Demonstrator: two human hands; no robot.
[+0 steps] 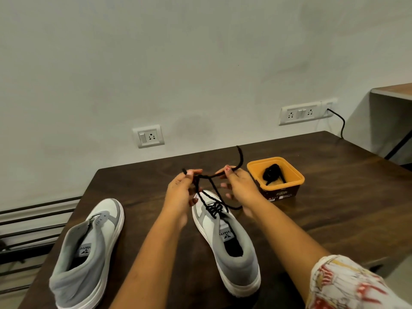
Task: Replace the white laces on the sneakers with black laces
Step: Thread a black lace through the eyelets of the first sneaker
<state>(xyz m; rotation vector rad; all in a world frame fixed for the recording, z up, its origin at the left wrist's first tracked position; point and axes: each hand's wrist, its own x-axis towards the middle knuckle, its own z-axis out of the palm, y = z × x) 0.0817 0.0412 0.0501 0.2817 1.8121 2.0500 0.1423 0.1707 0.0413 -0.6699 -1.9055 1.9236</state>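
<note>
Two grey-and-white sneakers stand on the dark wooden table (pixel 334 197). The right sneaker (pixel 225 239) has a black lace (pixel 211 190) threaded through its lower eyelets. My left hand (pixel 181 190) pinches one end of that lace above the toe. My right hand (pixel 239 186) pinches the other end, whose tip curls upward. The two strands cross between my hands. The left sneaker (pixel 87 255) has no lace in it. A second black lace (pixel 272 173) lies bundled in the orange tub (pixel 296 177).
The orange tub stands just right of my right hand. The wall behind holds two socket plates (pixel 148 136), (pixel 301 112), one with a black cable (pixel 341 123) plugged in. Black metal rails (pixel 33 221) run left of the table. Another desk (pixel 392 90) is at far right.
</note>
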